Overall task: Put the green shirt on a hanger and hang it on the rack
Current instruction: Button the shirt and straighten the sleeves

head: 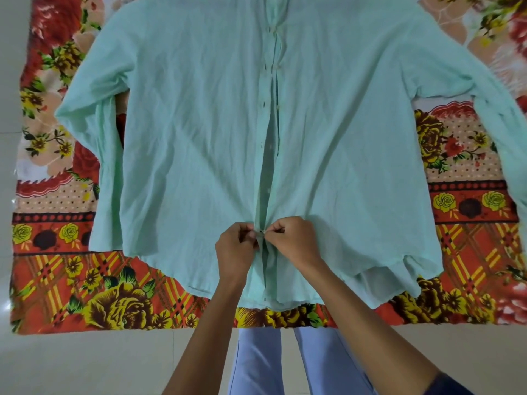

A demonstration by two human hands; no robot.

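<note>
The pale green shirt (199,124) lies flat, front up, on a floral cloth, collar away from me and hem toward me. Its sleeves spread out to both sides. The button placket runs down the middle; the upper buttons look closed, and the front gapes open in the lower half. My left hand (236,249) pinches the left edge of the placket near the hem. My right hand (293,240) pinches the right edge at the same spot, fingertips meeting at a button. No hanger or rack is in view.
A red, orange and yellow floral cloth (85,295) lies under the shirt on a pale tiled floor (85,363). My legs in light blue trousers (256,363) show at the bottom between my forearms.
</note>
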